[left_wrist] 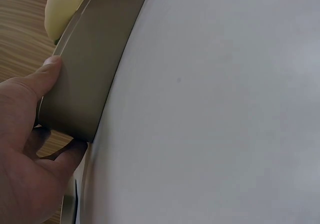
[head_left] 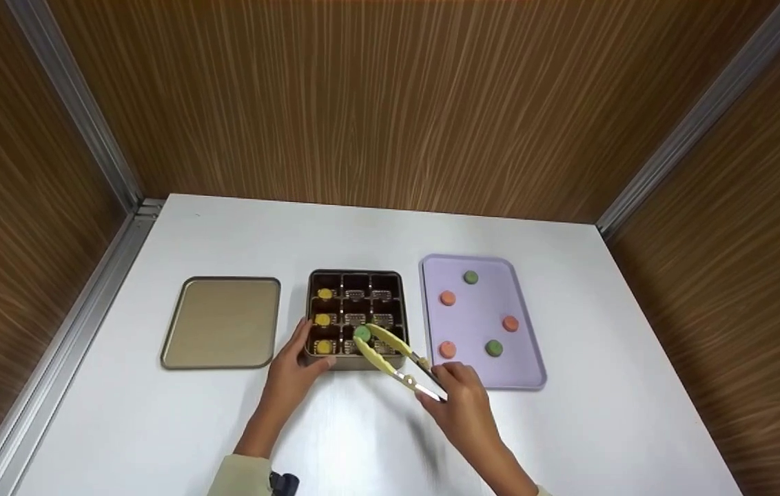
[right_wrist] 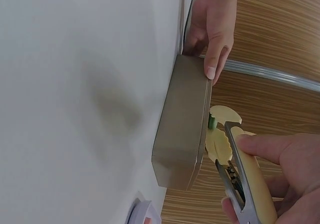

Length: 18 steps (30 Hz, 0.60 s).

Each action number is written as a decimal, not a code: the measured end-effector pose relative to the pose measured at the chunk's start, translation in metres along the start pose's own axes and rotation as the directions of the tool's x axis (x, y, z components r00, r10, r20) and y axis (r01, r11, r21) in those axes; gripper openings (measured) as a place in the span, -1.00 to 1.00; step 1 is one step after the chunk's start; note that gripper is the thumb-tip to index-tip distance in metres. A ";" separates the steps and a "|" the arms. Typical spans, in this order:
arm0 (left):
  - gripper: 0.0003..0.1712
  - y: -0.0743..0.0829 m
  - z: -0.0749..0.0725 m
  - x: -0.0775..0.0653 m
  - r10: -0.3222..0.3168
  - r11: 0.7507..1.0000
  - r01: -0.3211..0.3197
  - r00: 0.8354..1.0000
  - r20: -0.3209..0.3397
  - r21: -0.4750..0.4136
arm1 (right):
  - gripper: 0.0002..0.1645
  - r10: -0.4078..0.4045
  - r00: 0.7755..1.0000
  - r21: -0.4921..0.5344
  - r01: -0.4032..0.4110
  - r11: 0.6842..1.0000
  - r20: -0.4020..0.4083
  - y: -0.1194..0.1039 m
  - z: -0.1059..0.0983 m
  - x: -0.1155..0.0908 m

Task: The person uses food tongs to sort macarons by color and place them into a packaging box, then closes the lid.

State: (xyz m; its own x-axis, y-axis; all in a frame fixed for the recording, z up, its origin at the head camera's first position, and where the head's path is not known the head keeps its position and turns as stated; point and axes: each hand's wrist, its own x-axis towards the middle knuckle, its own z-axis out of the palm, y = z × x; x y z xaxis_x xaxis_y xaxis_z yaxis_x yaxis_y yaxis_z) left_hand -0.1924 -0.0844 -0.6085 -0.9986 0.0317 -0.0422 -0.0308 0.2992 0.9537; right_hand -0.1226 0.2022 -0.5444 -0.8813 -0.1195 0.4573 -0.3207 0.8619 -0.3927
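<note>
My right hand [head_left: 464,406] grips a pair of yellow-tipped tongs [head_left: 384,353]. Between the tong tips is a green round piece like a macaron [head_left: 362,333], held over the front middle part of a divided box [head_left: 355,362]. My left hand [head_left: 293,372] holds that box at its front left corner, thumb at the front rim and fingers along the left side. Three yellow round pieces [head_left: 324,319] sit in the box's left column, one per compartment. In the right wrist view the box wall [right_wrist: 182,114] hides the inside, and only a sliver of the green piece [right_wrist: 212,122] shows.
To the right lies a purple tray [head_left: 479,379] with two green pieces [head_left: 470,277] and several orange-pink ones [head_left: 510,323]. A flat gold-brown lid [head_left: 224,324] rests left of the box. Wood-patterned panels [head_left: 362,103] enclose the white table [head_left: 335,441] at the back and sides.
</note>
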 end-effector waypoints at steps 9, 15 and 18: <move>0.08 -0.002 0.000 0.000 -0.005 1.000 0.005 1.000 -0.001 -0.003 | -0.55 -0.004 1.000 0.001 0.004 1.000 0.006 0.000 0.000 0.001; 0.06 0.000 0.000 0.001 -0.022 1.000 0.022 1.000 -0.003 0.006 | -0.56 -0.018 1.000 -0.010 0.018 1.000 0.000 -0.001 0.000 0.001; 0.06 0.000 0.000 0.001 -0.014 1.000 0.014 1.000 -0.005 0.010 | -0.56 -0.012 1.000 -0.011 0.012 1.000 0.008 0.000 0.000 0.002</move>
State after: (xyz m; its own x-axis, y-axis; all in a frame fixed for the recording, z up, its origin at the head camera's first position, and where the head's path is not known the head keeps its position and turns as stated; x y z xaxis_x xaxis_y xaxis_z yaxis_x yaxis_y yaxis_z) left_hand -0.1936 -0.0842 -0.6090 -0.9983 0.0233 -0.0539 -0.0441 0.3093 0.9499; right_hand -0.1243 0.2019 -0.5430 -0.8799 -0.1340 0.4559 -0.3279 0.8656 -0.3785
